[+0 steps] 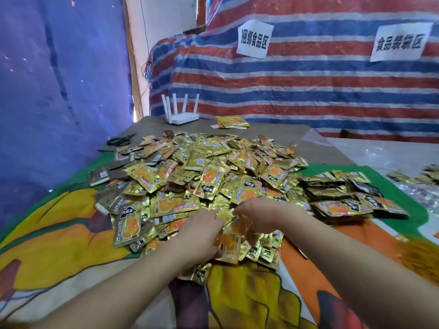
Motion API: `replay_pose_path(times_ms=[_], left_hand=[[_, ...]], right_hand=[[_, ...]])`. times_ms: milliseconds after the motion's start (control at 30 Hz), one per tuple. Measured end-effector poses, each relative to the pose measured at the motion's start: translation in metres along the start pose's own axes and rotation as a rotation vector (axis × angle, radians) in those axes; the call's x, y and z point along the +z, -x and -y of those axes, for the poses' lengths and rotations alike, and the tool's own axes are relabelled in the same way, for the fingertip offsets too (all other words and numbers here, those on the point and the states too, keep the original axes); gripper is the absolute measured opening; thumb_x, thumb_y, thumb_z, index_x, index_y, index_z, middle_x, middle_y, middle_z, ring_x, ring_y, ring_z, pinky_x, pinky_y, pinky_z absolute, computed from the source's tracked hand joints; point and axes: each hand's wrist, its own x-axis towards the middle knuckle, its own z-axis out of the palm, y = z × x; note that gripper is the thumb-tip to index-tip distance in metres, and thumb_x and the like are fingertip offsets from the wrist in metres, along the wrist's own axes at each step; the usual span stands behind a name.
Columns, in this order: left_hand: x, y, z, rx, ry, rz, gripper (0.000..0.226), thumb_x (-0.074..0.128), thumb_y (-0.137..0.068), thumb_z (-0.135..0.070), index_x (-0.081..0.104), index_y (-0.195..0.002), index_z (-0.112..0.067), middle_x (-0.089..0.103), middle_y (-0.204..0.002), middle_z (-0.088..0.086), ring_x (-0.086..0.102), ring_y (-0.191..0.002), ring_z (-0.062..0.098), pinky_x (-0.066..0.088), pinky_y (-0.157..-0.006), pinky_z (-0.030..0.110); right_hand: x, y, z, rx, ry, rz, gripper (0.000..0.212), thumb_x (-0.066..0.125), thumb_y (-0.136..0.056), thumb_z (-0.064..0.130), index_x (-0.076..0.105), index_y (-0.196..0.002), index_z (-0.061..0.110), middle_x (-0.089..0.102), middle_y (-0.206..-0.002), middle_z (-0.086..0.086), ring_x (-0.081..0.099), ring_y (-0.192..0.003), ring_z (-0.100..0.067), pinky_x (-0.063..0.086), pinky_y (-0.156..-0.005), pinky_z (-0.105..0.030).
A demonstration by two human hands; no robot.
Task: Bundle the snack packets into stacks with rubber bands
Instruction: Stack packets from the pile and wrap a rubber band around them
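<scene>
Both hands work the near edge of the packet pile (202, 172): left hand (202, 227) and right hand (259, 214) grip gathered packets (229, 245), squaring them for banding.

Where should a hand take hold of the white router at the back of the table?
Probably by the flat base of the router, from its front edge facing the person. It sits low with five thin antennas standing upright along its back, and those look too slender to lift by. The packet pile lies between it and both hands.
</scene>
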Motion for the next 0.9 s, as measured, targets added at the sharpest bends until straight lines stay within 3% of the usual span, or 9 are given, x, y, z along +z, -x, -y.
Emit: replay_pose_path(times_ms=[100,200,333,433,533,667,767,833,900], left_hand=[[0.003,-0.003,0.005,0.000,0.006,-0.082,0.044,0.073,-0.079,-0.049,0.050,-0.106,-0.022,0.052,-0.112,0.000,0.043,-0.110,0.023,0.036,-0.094,0.040],[0.002,0.001,0.011,-0.058,0.212,-0.044,0.042,0.076,-0.080,-0.042,0.045,-0.102,-0.024,0.060,-0.104,0.000,0.056,-0.100,0.025,0.048,-0.085,0.042],[-0.002,0.016,0.021,-0.108,0.399,-0.076,0.033,0.073,-0.083,-0.041,0.051,-0.105,-0.030,0.062,-0.102,-0.010,0.061,-0.094,0.017,0.053,-0.079,0.039],[-0.004,0.034,0.033,-0.135,0.498,-0.092,0.028,0.072,-0.081,-0.049,0.048,-0.084,-0.035,0.056,-0.085,-0.016,0.054,-0.078,0.003,0.043,-0.063,0.025],[-0.010,0.048,0.040,-0.156,0.504,-0.052,0.034,0.067,-0.084,-0.054,0.042,-0.073,-0.034,0.050,-0.075,-0.012,0.046,-0.067,0.002,0.028,-0.054,0.021],[-0.023,0.036,0.044,-0.168,0.488,0.067,0.021,0.058,-0.093,-0.049,0.046,-0.088,-0.032,0.049,-0.086,-0.015,0.046,-0.075,0.000,0.034,-0.060,0.024],[-0.030,0.008,0.035,-0.153,0.440,0.148,0.017,0.057,-0.095,-0.044,0.047,-0.095,-0.031,0.055,-0.100,-0.011,0.049,-0.082,0.007,0.037,-0.066,0.027],[-0.027,-0.011,0.025,-0.148,0.385,0.170,0.029,0.059,-0.095,-0.041,0.053,-0.115,-0.020,0.057,-0.118,-0.001,0.054,-0.097,0.018,0.043,-0.078,0.031],[-0.021,-0.023,0.017,-0.159,0.347,0.198,0.038,0.062,-0.094,-0.037,0.055,-0.124,-0.015,0.057,-0.124,0.005,0.057,-0.107,0.024,0.047,-0.085,0.035]], right_hand=[[0.006,-0.003,-0.002,-0.032,0.057,-0.008,0.048,0.069,-0.090,0.024,0.054,-0.136,0.023,0.056,-0.127,-0.002,0.053,-0.118,-0.024,0.040,-0.103,-0.041],[0.008,-0.003,-0.003,-0.055,0.075,-0.090,0.051,0.072,-0.087,0.027,0.052,-0.134,0.021,0.048,-0.122,-0.005,0.047,-0.113,-0.023,0.039,-0.100,-0.039],[0.011,0.008,-0.003,-0.072,-0.081,-0.208,0.029,0.066,-0.088,0.016,0.048,-0.110,0.021,0.047,-0.098,0.003,0.048,-0.090,-0.018,0.039,-0.073,-0.031],[0.017,0.032,-0.005,-0.016,-0.288,-0.211,0.014,0.057,-0.096,0.016,0.045,-0.100,0.022,0.049,-0.092,0.005,0.049,-0.084,-0.017,0.036,-0.067,-0.029],[0.027,0.059,-0.010,0.013,-0.433,-0.161,0.008,0.051,-0.099,0.018,0.046,-0.093,0.017,0.051,-0.090,0.002,0.049,-0.082,-0.021,0.040,-0.071,-0.035],[0.020,0.072,-0.012,-0.012,-0.275,0.001,0.016,0.046,-0.102,0.017,0.039,-0.091,0.027,0.047,-0.082,0.008,0.049,-0.078,-0.020,0.042,-0.069,-0.039],[0.000,0.055,-0.009,-0.055,-0.047,-0.028,0.017,0.047,-0.101,0.017,0.040,-0.092,0.030,0.044,-0.078,0.011,0.047,-0.077,-0.017,0.036,-0.060,-0.030],[-0.010,0.039,-0.006,-0.119,-0.017,-0.029,0.007,0.050,-0.100,0.018,0.052,-0.099,0.025,0.051,-0.088,0.007,0.049,-0.080,-0.016,0.039,-0.061,-0.026],[-0.014,0.024,0.001,-0.190,-0.034,0.025,0.011,0.057,-0.098,0.025,0.058,-0.108,0.020,0.055,-0.103,0.002,0.054,-0.086,-0.019,0.049,-0.071,-0.035]])
